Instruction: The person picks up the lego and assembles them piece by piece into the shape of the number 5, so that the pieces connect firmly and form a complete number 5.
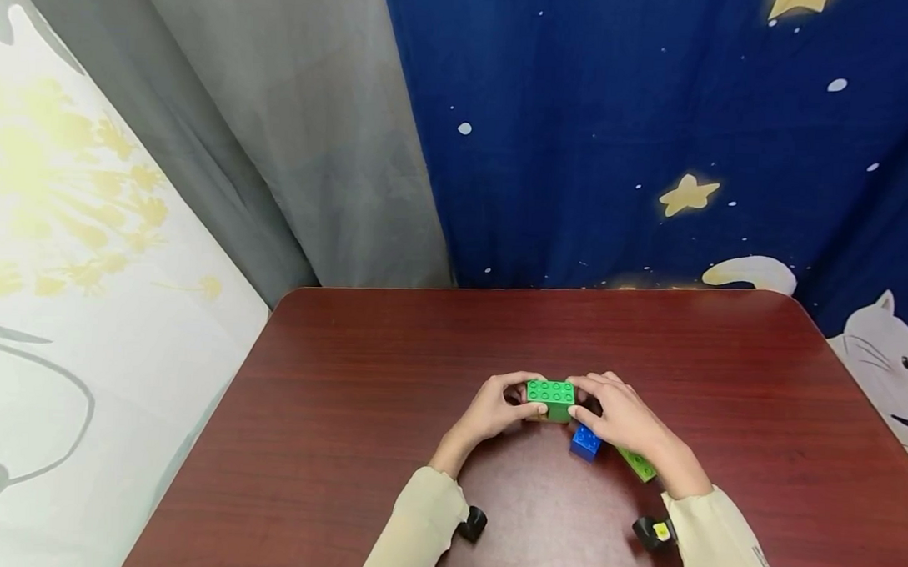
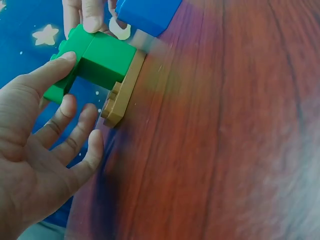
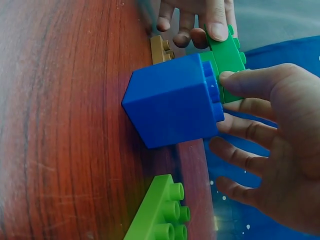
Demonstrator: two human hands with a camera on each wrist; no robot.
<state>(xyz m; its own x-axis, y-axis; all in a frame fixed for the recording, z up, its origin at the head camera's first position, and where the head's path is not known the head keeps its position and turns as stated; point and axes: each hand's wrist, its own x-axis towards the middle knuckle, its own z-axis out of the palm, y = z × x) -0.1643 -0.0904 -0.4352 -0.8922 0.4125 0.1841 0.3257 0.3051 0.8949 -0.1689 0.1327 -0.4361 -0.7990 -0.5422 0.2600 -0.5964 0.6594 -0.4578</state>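
Note:
A green toy building brick (image 1: 551, 393) with studs on top is held between both hands. My left hand (image 1: 492, 407) pinches its left end between thumb and fingers; my right hand (image 1: 624, 413) pinches the right end. Directly under it, in the left wrist view, is another green block (image 2: 108, 61), standing on a flat tan brick (image 2: 126, 90) that lies on the table. The tan brick's studs show on the side nearer my left hand. A blue brick (image 3: 172, 102) stands just in front of my right fingers, close to the green stack.
A lime-green studded brick (image 1: 638, 465) lies on the table beneath my right wrist. The dark red wooden table (image 1: 360, 380) ends at a back edge before a blue star-patterned curtain (image 1: 579, 154). A black wrist device (image 1: 472, 524) sits at the left cuff.

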